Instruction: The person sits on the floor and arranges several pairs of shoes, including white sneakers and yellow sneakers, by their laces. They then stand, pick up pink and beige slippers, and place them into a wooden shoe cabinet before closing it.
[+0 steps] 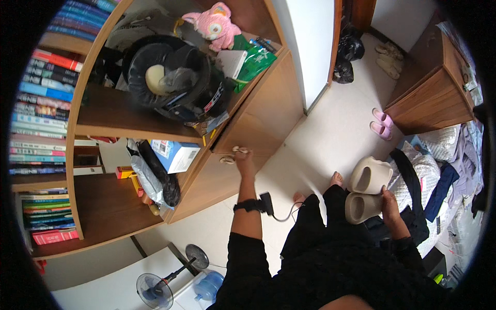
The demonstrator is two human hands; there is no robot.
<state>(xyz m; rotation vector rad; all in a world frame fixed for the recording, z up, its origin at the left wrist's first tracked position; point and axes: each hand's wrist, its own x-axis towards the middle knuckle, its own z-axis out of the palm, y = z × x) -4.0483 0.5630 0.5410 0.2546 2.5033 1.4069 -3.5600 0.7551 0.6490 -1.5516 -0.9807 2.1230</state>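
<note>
My left hand (244,161) reaches to the lower cabinet and grips one of two small door handles, the farther one (240,149). Beside it, the nearer handle (227,160) is free. Both wooden cabinet doors (257,128) appear closed. In my right hand (390,207) is a pair of beige slippers, held by their edges, one slipper (370,176) above the other slipper (362,207). They hang over my right leg, near the bed. A black strap with a small device (265,203) and a cable is around my left forearm.
Open shelves above the doors hold a pink plush toy (217,27), a bulky black object (182,81), a blue-and-white box (176,155) and rows of books (42,116). Pink slippers (381,124) lie on the tiled floor (310,143). Clothes cover the bed at right. A fan (155,290) stands lower left.
</note>
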